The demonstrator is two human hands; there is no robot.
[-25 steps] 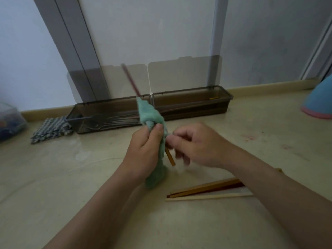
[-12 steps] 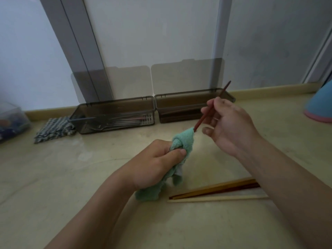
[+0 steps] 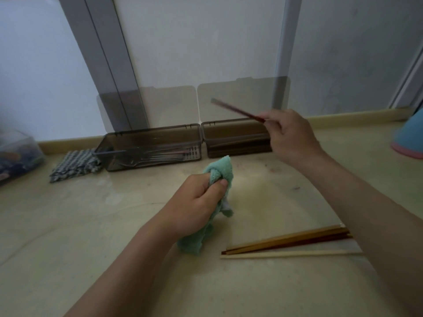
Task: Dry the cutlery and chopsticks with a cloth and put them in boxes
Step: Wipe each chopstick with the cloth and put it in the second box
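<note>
— Above the right-hand box (image 3: 229, 125), what are the fingers (image 3: 273, 125) doing?

— Those of the right hand (image 3: 291, 137) pinch one end of a dark red chopstick (image 3: 235, 110). It slants up and to the left in the air over that box, a little blurred.

— And the other hand?

— The left hand (image 3: 194, 207) is lower and nearer, fingers and thumb curled round a bunched green cloth (image 3: 220, 167). The cloth sticks out above the fist and hangs below it, well apart from the chopstick.

— Where is the rest?

— Several brown chopsticks (image 3: 286, 241) lie together on the beige surface (image 3: 91, 225) by the right forearm, with a pale chopstick (image 3: 290, 253) just beside them. Two smoky see-through boxes stand end to end against the wall, lids up. The left box (image 3: 148, 132) holds metal cutlery (image 3: 146, 157). The right-hand one holds what look like dark chopsticks lying flat.

— Anything else?

— A checked cloth (image 3: 73, 164) lies just beside the left box, a clear tub (image 3: 16, 152) sits at the left edge, and a blue and pink thing (image 3: 409, 138) at the right edge.
</note>
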